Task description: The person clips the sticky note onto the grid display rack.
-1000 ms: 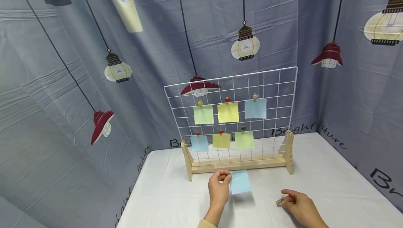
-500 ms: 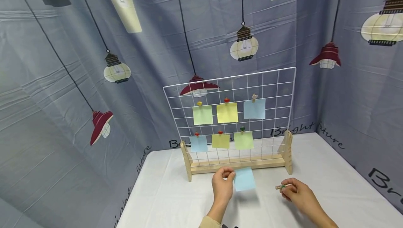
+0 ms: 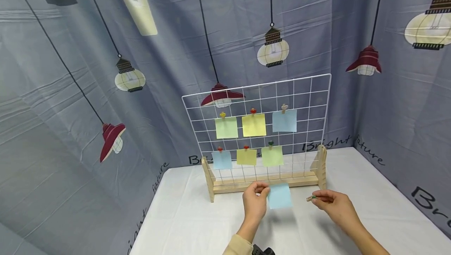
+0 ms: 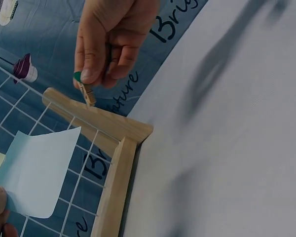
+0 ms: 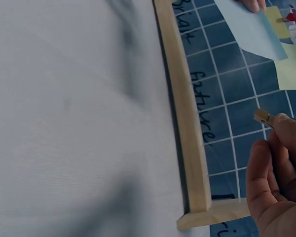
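Note:
My left hand (image 3: pixel 255 203) pinches a light blue sticky note (image 3: pixel 280 196) by its left edge, in front of the rack's wooden base. In the left wrist view the blue note (image 4: pixel 42 170) shows large, with thumb and fingertips at its edge. To the right, my right hand (image 3: pixel 336 208) pinches a small wooden clothespin (image 3: pixel 310 198) with a green piece on it. The clothespin (image 5: pixel 262 117) points toward the note in the right wrist view. Behind both hands stands a white wire grid rack (image 3: pixel 303 133), where several notes hang in two rows from heart-topped clothespins.
A wooden base (image 3: pixel 232 186) with two side feet carries the grid on a white-covered table (image 3: pixel 183 216). Grey-blue curtains (image 3: pixel 158 122) printed with lamps enclose the table at the back and sides. A dark device (image 3: pixel 262 250) shows by the left sleeve.
My left hand has carried the blue note right and slightly up. My right hand has lifted the clothespin off the table area and moved it up toward the rack.

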The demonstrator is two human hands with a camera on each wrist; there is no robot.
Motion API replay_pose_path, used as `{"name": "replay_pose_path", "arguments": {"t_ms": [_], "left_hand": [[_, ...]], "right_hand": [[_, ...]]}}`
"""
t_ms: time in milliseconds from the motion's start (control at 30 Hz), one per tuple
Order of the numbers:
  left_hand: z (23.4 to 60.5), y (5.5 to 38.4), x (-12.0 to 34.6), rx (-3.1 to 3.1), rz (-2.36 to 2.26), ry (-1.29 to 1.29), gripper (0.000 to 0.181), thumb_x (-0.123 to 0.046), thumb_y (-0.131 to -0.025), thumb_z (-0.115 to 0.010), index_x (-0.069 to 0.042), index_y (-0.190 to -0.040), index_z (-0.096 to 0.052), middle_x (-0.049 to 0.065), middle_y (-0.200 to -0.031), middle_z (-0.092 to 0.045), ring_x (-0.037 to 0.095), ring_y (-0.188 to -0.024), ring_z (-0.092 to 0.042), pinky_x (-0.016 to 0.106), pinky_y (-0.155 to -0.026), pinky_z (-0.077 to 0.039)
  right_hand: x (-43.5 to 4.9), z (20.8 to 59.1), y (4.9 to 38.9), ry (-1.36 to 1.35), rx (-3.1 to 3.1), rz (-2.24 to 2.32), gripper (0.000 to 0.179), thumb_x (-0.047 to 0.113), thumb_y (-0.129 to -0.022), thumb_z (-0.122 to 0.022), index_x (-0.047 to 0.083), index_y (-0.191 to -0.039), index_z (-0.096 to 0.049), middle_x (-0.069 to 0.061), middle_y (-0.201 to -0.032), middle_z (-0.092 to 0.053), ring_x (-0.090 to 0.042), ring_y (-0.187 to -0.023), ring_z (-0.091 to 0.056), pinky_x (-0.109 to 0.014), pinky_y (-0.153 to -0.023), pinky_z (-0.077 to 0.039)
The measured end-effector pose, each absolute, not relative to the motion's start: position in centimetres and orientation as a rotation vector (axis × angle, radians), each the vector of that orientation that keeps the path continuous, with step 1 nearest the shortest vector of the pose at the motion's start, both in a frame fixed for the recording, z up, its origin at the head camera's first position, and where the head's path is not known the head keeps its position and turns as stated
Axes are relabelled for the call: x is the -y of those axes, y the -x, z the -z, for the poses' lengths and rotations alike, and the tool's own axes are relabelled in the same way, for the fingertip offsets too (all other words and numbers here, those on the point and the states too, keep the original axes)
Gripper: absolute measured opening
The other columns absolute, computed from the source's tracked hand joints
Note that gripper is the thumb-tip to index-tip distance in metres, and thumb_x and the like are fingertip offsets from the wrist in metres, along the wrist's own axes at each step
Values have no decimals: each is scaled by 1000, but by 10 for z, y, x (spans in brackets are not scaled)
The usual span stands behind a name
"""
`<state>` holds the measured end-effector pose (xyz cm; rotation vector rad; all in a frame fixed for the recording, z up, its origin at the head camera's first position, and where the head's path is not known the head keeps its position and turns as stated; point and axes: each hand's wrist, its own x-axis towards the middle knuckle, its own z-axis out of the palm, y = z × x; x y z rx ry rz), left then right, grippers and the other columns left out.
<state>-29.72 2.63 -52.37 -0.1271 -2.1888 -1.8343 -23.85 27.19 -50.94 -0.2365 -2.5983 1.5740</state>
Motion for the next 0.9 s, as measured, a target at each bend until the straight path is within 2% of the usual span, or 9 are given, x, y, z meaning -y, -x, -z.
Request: {"name": "replay_pose_path", "arguments": {"t_ms": [200,400,533,633,700,800,900], "left_hand": [[513,302,-32,2173,1825,153,8,-8,-87,-79,-14,-91,-76,-8,-82,-76,2,-79,-63,22,-70,-47],[502,309,-37,2159,1852,155,7,-6,-88,-79,-12,-91,-77,-5,-83,-77,4,-79,-62,22,-68,-48],[496,315,-42,2133,1840,165,10,-4,-87,-79,-13,-91,-77,-2,-83,-77,3,-78,-63,22,-70,-47],[491,319,-45,2108,1843,177,13,-2,-86,-79,-13,-91,-77,1,-82,-77,4,-77,-64,23,-71,-48],[488,322,-47,2104,1843,181,13,-2,-86,-78,-14,-90,-77,1,-82,-77,4,-77,-64,23,-72,-48],[485,327,-49,2112,1829,192,12,-3,-86,-79,-15,-89,-76,-2,-81,-77,3,-77,-64,23,-72,-48],[481,330,-52,2121,1809,204,12,-5,-86,-79,-17,-87,-75,-5,-80,-77,2,-78,-65,23,-72,-48]], "right_hand": [[-272,494,243,223,2571,-1497,44,26,-98,-72,-3,-130,-67,-13,-110,-77,-3,-85,-69,-23,-72,-57],[-271,480,251,209,2540,-1409,40,23,-98,-72,-3,-128,-69,-17,-110,-77,-1,-84,-66,-20,-69,-54],[-270,471,255,189,2523,-1361,39,23,-98,-72,-3,-126,-70,-19,-111,-76,-16,-91,-71,-21,-68,-53],[-269,465,258,175,2501,-1352,39,26,-99,-71,-2,-126,-71,-22,-115,-75,-35,-103,-72,-30,-72,-58],[-267,462,260,172,2496,-1349,39,28,-99,-70,-1,-126,-71,-22,-119,-74,-43,-113,-68,-39,-79,-60],[-266,458,262,171,2503,-1347,40,30,-100,-68,1,-127,-71,-21,-122,-73,-48,-120,-63,-53,-89,-57],[-266,454,265,169,2514,-1340,42,32,-100,-68,1,-128,-71,-21,-124,-72,-49,-125,-60,-59,-94,-54]]}}
